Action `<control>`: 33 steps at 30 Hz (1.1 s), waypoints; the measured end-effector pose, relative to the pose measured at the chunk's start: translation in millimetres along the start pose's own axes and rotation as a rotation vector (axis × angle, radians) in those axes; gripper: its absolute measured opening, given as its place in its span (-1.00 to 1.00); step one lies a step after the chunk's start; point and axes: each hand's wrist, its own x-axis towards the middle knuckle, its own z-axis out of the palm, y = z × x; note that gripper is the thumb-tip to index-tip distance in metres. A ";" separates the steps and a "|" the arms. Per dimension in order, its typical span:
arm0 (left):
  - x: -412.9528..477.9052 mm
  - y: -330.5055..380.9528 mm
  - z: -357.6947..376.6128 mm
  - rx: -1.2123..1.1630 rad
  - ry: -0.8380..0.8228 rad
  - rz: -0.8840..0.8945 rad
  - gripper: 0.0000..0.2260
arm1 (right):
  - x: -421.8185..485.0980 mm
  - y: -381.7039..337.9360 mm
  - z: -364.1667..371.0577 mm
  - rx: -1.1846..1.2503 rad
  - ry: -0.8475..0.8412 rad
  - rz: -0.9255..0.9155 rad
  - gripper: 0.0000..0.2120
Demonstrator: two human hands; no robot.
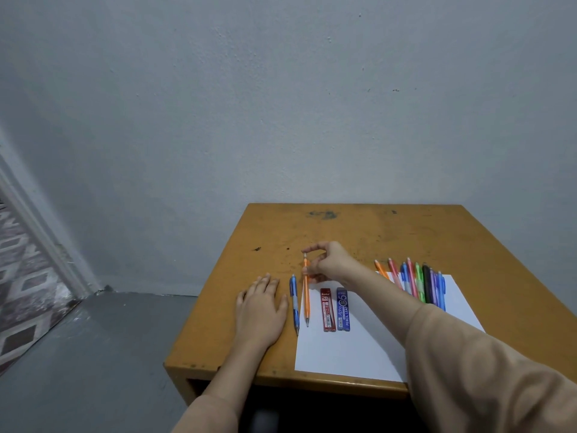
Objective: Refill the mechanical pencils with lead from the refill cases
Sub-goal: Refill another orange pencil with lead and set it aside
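The right hand (327,260) pinches the orange pencil (307,295) near its far end, at the paper's (349,351) left edge. The left hand (260,310) lies flat on the bench (374,232), fingers straight, beside a blue pencil (294,303). A red case (327,309) and a blue case (342,309) lie side by side on the paper.

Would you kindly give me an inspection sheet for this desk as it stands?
Surface: wooden table, scuffed, with a white paper sheet on it.
Job's things: orange mechanical pencil, blue mechanical pencil, red lead case and blue lead case side by side; row of coloured pencils farther right.
Clutter: nothing seen.
Grippers: left hand flat on table; right hand grips the orange mechanical pencil near its upper end.
Cables: nothing seen.
Surroundings: grey wall, grey floor.
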 end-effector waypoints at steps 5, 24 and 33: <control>-1.3 0.8 -1.9 -0.027 0.022 -0.008 -0.57 | -8.9 -11.4 -8.8 0.057 0.065 -0.085 -0.58; -33.7 47.4 -19.5 -0.463 0.396 0.437 -0.68 | -84.5 4.2 -15.4 0.502 0.521 -0.350 -0.78; -24.0 49.6 -18.8 -0.429 0.512 0.515 -0.80 | -103.8 15.2 -28.0 0.783 0.494 -0.265 -0.93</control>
